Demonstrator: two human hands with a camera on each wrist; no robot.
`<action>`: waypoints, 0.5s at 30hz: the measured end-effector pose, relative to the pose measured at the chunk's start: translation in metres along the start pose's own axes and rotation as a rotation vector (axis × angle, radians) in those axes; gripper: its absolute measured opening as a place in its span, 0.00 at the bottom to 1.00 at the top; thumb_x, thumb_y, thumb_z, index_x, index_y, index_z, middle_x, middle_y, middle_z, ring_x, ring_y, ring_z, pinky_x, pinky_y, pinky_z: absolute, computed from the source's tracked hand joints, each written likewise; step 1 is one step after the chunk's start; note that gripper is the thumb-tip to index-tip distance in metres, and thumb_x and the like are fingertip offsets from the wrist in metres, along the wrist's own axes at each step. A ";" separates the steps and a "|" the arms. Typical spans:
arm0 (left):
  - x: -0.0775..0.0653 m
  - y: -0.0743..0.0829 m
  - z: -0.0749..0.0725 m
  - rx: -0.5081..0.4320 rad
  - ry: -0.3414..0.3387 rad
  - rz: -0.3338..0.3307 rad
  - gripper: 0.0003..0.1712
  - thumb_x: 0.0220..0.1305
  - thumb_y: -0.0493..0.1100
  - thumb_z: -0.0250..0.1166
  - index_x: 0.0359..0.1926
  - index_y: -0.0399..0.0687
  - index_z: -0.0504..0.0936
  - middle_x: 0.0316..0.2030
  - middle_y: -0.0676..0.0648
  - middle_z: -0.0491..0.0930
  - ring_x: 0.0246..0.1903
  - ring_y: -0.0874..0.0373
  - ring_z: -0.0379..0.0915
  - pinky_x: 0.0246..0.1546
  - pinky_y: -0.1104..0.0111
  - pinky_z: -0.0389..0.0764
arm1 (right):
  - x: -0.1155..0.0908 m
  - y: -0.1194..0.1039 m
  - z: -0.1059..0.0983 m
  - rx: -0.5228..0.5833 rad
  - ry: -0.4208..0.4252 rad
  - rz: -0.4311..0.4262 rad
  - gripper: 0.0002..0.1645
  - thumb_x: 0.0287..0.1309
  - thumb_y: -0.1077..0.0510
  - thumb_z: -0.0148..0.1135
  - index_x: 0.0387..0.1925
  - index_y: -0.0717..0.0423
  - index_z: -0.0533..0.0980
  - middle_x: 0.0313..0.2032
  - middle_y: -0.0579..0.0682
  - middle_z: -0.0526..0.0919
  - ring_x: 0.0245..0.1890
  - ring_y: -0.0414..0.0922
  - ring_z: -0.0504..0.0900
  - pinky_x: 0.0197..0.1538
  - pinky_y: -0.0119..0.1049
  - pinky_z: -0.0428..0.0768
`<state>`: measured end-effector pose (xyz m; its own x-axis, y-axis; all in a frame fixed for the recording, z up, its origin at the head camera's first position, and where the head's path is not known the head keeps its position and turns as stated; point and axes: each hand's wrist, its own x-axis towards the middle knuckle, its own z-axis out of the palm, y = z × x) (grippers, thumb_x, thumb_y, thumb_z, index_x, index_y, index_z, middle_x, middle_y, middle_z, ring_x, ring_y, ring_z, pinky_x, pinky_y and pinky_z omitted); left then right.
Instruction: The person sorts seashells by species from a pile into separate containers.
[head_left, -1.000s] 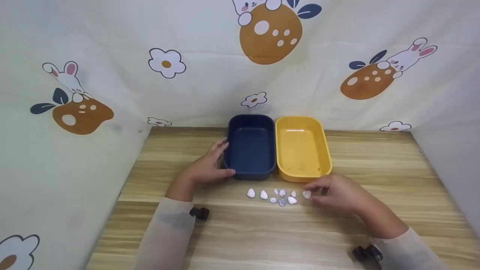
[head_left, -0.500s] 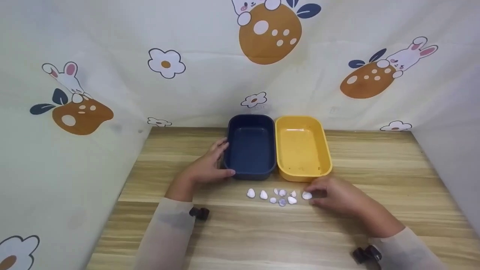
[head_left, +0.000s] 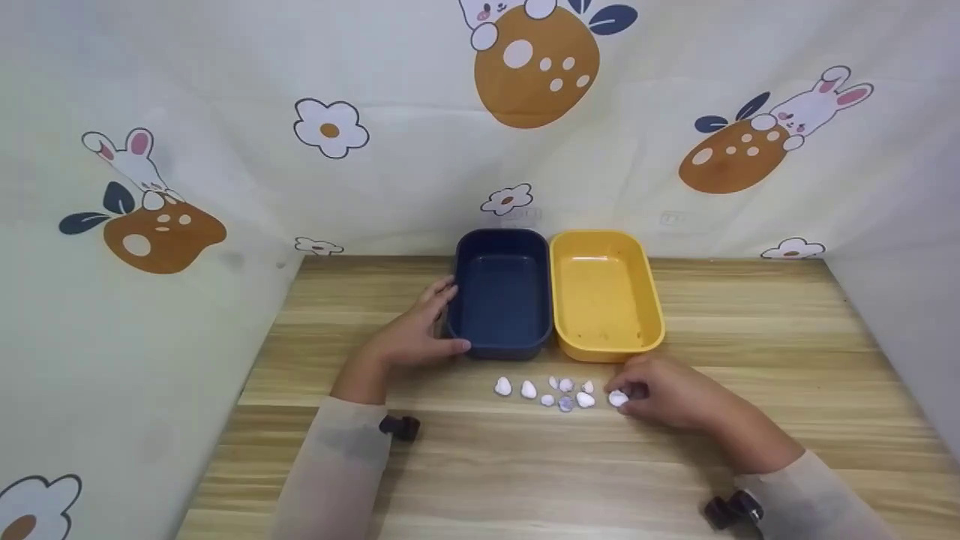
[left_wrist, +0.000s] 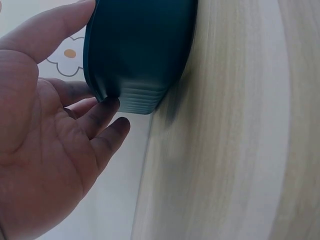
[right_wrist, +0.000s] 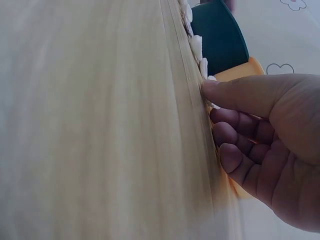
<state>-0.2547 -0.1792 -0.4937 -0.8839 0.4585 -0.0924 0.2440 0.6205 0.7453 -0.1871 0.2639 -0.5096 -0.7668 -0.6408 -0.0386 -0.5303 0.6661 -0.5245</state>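
At the near left corner of the dark blue plastic container (head_left: pixel 502 300), my left hand (head_left: pixel 405 330) holds the rim, its thumb on the near corner and its fingers along the left wall. In the left wrist view, fingertips (left_wrist: pixel 107 106) meet the container's rim. Just in front of the yellow container (head_left: pixel 607 300), my right hand (head_left: pixel 671 390) pinches a small white seashell (head_left: pixel 618 398) between thumb and fingers, close over the table. Several other small white seashells (head_left: pixel 529 390) lie to its left in two loose rows. The right wrist view mostly hides the pinched shell behind the thumb.
Both containers stand side by side against the patterned cloth backdrop (head_left: pixel 405 180), with nothing but small specks in the yellow one. The wood-grain table (head_left: pixel 510 465) runs forward from them, and pale cloth walls close off its left and right sides.
My right hand has shifted slightly toward me with the seashell, which is now a little nearer the table's front. The left hand and both containers have stayed in place.
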 end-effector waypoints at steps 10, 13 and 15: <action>0.001 -0.002 0.001 0.008 0.009 0.003 0.65 0.61 0.64 0.77 0.87 0.49 0.50 0.88 0.53 0.39 0.85 0.44 0.46 0.84 0.45 0.57 | -0.001 -0.007 -0.006 0.024 0.013 0.003 0.12 0.62 0.55 0.77 0.47 0.43 0.90 0.36 0.35 0.85 0.37 0.34 0.81 0.42 0.33 0.85; 0.002 -0.002 0.001 0.001 0.012 0.007 0.65 0.61 0.64 0.77 0.87 0.49 0.51 0.88 0.53 0.39 0.85 0.44 0.47 0.84 0.44 0.57 | -0.001 -0.016 -0.013 0.067 0.026 0.013 0.13 0.61 0.56 0.78 0.47 0.43 0.90 0.36 0.35 0.86 0.36 0.34 0.82 0.41 0.32 0.85; 0.001 -0.003 0.001 -0.002 0.014 0.011 0.65 0.60 0.64 0.78 0.87 0.49 0.51 0.88 0.52 0.40 0.85 0.43 0.47 0.84 0.44 0.57 | 0.000 -0.023 -0.018 0.101 0.036 0.039 0.13 0.60 0.56 0.78 0.47 0.42 0.90 0.36 0.34 0.86 0.36 0.34 0.81 0.41 0.31 0.85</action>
<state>-0.2560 -0.1793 -0.4966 -0.8868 0.4560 -0.0750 0.2527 0.6143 0.7475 -0.1816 0.2557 -0.4826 -0.7993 -0.6001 -0.0309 -0.4625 0.6473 -0.6059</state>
